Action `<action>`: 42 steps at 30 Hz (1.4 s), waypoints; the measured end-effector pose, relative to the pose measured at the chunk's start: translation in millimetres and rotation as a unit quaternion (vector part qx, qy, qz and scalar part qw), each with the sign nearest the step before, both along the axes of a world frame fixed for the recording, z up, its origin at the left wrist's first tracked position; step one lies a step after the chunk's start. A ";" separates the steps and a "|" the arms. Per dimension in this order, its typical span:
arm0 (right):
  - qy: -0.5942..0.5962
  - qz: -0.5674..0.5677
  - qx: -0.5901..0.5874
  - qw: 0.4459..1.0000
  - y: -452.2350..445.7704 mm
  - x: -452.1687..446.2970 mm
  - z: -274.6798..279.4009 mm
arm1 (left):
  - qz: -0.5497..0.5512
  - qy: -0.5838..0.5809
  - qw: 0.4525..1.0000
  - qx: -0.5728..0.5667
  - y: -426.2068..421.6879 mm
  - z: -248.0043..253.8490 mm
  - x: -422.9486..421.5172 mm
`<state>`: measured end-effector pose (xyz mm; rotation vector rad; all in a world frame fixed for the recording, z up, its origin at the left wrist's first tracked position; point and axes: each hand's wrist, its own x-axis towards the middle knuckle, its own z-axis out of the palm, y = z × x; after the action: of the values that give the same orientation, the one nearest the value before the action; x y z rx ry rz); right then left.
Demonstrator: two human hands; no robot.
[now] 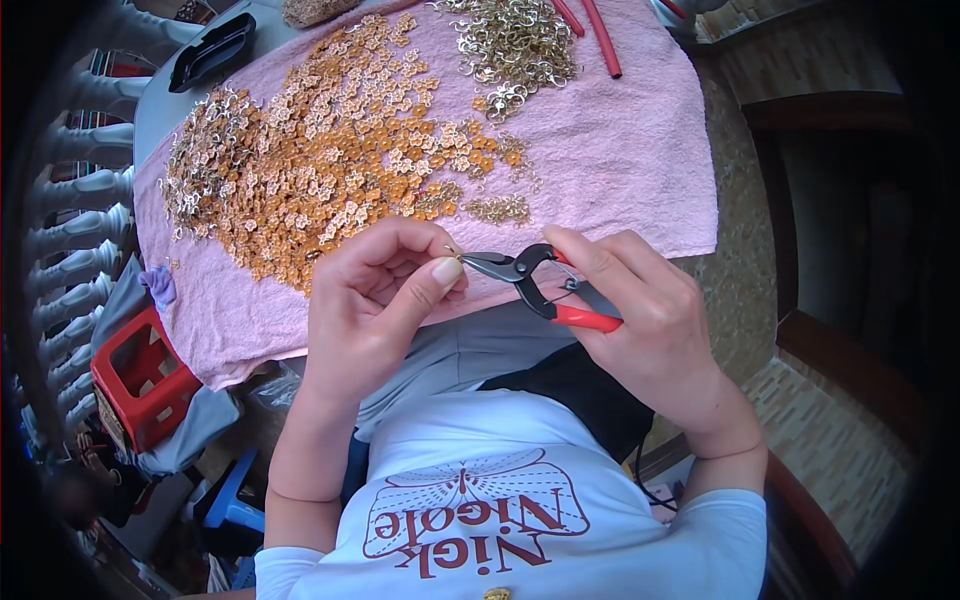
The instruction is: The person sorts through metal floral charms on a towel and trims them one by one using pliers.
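Note:
Red-handled pliers [520, 272] are gripped in my right hand [640, 315], with their dark jaws pointing left. The jaw tips touch a tiny gold-coloured piece [453, 250] pinched between the thumb and index finger of my left hand [385, 295]; its exact shape is too small to tell. Beyond my hands, a wide pile of orange and pale flower-shaped pieces [330, 150] covers the left of the pink towel [630, 170]. Metal clasp-like pieces [515, 45] form a heap at the top. A small group of gold bits [498, 209] lies just past the pliers.
Two red tubes [602, 38] lie at the towel's top right. A black tray [212, 52] rests at the table's top left. Left of the table are a red stool [147, 380], a white balustrade [90, 220] and, lower down, part of another person [100, 480].

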<state>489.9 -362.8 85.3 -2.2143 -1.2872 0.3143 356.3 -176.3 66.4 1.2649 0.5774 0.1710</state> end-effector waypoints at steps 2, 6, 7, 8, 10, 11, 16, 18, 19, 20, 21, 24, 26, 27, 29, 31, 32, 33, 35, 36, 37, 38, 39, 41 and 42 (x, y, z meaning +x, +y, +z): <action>0.001 -0.001 -0.006 1.000 -0.1 0.3 0.0 | -0.002 0.002 1.000 0.007 0.5 -0.2 0.2; 0.024 -0.004 -0.014 1.000 -0.3 0.7 1.0 | 0.003 -0.001 1.000 0.005 -0.4 -1.5 0.1; 0.035 -0.005 -0.016 0.999 -0.3 0.8 1.3 | 0.005 -0.003 1.000 0.003 -0.7 -2.2 0.1; 0.047 -0.006 -0.019 0.999 -0.3 0.9 1.4 | 0.008 -0.005 1.000 0.000 -0.9 -2.9 -0.1; 0.055 -0.004 -0.008 0.998 -0.5 2.6 0.7 | 0.009 -0.009 0.999 -0.041 -0.4 -3.9 -1.2; 0.064 -0.002 0.003 0.998 -0.6 4.0 0.0 | 0.010 -0.013 0.997 -0.081 0.2 -4.4 -2.2; 0.079 -0.004 0.029 0.996 -2.1 7.0 -4.5 | -0.003 -0.046 0.977 -0.209 3.5 -11.6 -4.2; 0.076 -0.010 0.034 0.997 -2.7 7.1 -6.5 | -0.020 -0.072 0.964 -0.254 4.9 -13.9 -4.3; 0.076 -0.010 0.034 0.997 -3.3 7.3 -7.0 | -0.019 -0.072 0.964 -0.254 5.0 -13.7 -4.3; 0.078 -0.020 0.034 0.996 -4.2 7.7 -7.3 | -0.015 -0.069 0.964 -0.257 5.2 -13.4 -4.1; 0.080 -0.029 0.034 0.996 -5.3 8.1 -7.5 | -0.010 -0.066 0.963 -0.261 5.3 -13.0 -3.9; 0.085 -0.049 0.034 0.995 -8.0 9.4 -8.6 | -0.002 -0.059 0.962 -0.267 5.3 -11.6 -3.3; 0.083 -0.055 0.037 0.994 -9.5 10.6 -9.7 | 0.007 -0.040 0.965 -0.259 5.0 -10.0 -2.6; 0.082 -0.058 0.038 0.994 -10.0 11.1 -10.4 | 0.011 -0.031 0.967 -0.254 4.9 -9.3 -2.4; 0.081 -0.061 0.040 0.994 -10.3 11.5 -12.2 | 0.015 -0.021 0.968 -0.250 4.8 -8.9 -2.1; 0.073 -0.053 0.047 0.995 -10.2 11.3 -15.1 | 0.018 -0.011 0.972 -0.236 4.8 -8.9 -2.4; 0.069 -0.048 0.050 0.995 -10.2 11.1 -16.3 | 0.019 -0.006 0.973 -0.229 4.9 -8.8 -2.5; 0.065 -0.044 0.054 0.995 -10.2 11.1 -16.8 | 0.021 0.000 0.975 -0.222 5.0 -8.8 -2.7; 0.067 -0.046 0.053 0.995 -10.3 10.9 -16.9 | 0.021 -0.001 0.975 -0.219 5.1 -9.1 -3.1; 0.070 -0.047 0.052 0.995 -10.3 10.9 -16.8 | 0.021 -0.003 0.976 -0.217 5.2 -9.3 -3.3; 0.072 -0.049 0.051 0.995 -10.2 10.9 -16.8 | 0.021 -0.005 0.977 -0.214 5.4 -9.6 -3.5; 0.074 -0.051 0.050 0.995 -10.2 10.8 -16.7 | 0.022 -0.006 0.977 -0.211 5.6 -9.7 -3.6; 0.074 -0.051 0.050 0.995 -10.1 10.6 -16.7 | 0.022 -0.006 0.977 -0.211 5.9 -9.9 -3.7; 0.077 -0.055 0.047 0.994 -9.5 10.0 -16.4 | 0.020 -0.007 0.977 -0.212 6.8 -9.9 -3.8; 0.078 -0.057 0.046 0.994 -9.3 9.7 -16.2 | 0.020 -0.007 0.977 -0.213 7.3 -10.0 -3.7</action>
<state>499.6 -372.0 69.0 -2.1303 -1.0670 0.3691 352.5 -169.0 56.5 0.8368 0.5905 0.0828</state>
